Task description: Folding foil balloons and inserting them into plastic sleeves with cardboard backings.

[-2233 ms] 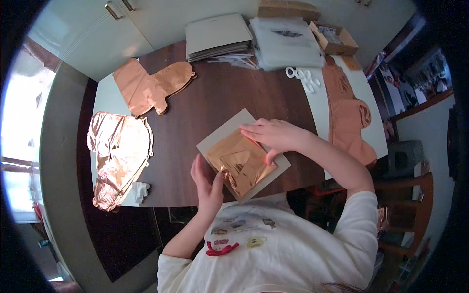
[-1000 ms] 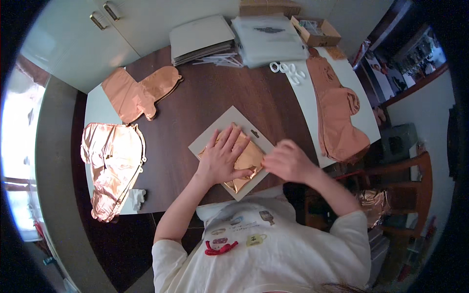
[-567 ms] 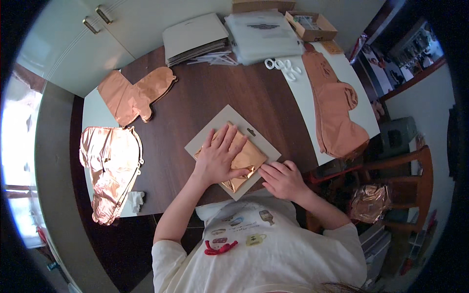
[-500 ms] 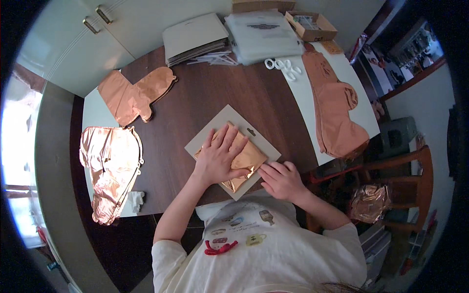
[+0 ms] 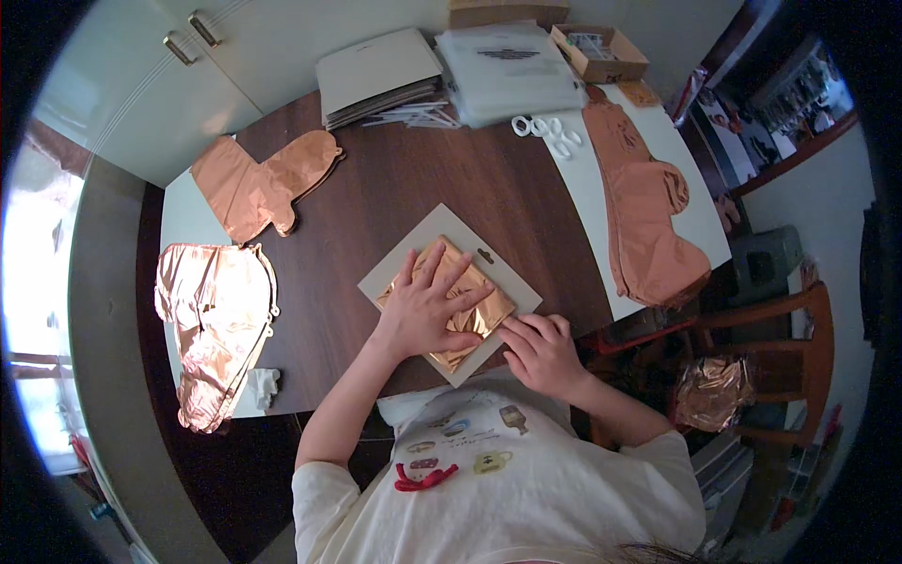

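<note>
A grey-beige square card [image 5: 508,284] with a small hanging slot lies turned cornerwise on the dark table in front of me. On it rests a folded packet of shiny copper-coloured foil [image 5: 477,318]. My left hand [image 5: 425,305] lies flat on the foil, fingers spread and open, holding nothing. At the card's near right edge my right hand [image 5: 540,352] is closed, its fingers bent together over the edge and their tips by the foil's corner. Its thumb sits below the fingers, just off the card; what lies under the fingertips is hidden.
Flat copper foil balloons lie at left, one matte [image 5: 252,188], one shiny [image 5: 214,305]; more [image 5: 648,211] lie at right. Behind are stacked cards [image 5: 381,70], white sticks [image 5: 418,115], clear bags [image 5: 507,70], white rings [image 5: 550,132] and a small box [image 5: 601,56]. A wooden chair [image 5: 817,362] stands right.
My left hand has slid slightly nearer to me over the foil, with its fingers spread wider. The right hand stays almost in place at the card's edge.
</note>
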Demonstrator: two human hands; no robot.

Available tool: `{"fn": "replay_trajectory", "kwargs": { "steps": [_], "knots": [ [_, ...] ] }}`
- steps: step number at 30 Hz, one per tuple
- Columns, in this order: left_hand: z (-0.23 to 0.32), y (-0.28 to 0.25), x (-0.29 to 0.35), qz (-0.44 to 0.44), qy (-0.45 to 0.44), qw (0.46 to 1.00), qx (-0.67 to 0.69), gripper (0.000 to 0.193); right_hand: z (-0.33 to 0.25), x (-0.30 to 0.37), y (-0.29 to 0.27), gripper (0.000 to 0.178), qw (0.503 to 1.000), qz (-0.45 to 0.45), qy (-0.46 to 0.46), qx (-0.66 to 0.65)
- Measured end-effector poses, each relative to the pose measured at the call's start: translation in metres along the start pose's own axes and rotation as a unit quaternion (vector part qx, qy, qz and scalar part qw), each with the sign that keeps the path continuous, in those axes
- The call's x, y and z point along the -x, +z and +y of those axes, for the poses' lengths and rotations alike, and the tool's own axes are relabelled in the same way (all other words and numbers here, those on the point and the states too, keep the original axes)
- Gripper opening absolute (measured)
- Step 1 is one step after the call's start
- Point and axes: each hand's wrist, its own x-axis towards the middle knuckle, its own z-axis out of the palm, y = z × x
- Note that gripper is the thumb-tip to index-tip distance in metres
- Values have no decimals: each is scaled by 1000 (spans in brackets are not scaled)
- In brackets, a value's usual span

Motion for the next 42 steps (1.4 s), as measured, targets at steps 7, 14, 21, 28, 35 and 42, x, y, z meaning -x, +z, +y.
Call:
{"fn": "replay_trajectory", "kwargs": {
  "steps": [7, 14, 21, 28, 35, 42],
  "knots": [
    [-1, 1, 1, -8, -7, 1000, 14, 72, 21, -9, -11, 38, 996, 9, -60, -72],
    [-2, 5, 0, 6, 1, 1000, 12, 76, 28, -17, -8, 41, 995, -31, -83, -40],
    [-2, 4, 0, -4, -61, 998, 7, 111, 33, -26, -13, 31, 996, -4, -76, -45],
    [-1, 0, 0, -20, -66, 998, 2, 119, 63, -86, -16, 21, 979, -10, -203, -34],
    [-2, 3, 3, -17, -69, 997, 17, 122, 74, -122, -5, 58, 954, -157, -255, -32],
    [-1, 2, 3, 3, -70, 997, 10, 120, 71, -158, -8, 103, 919, -314, -236, 31]
  ]
}}
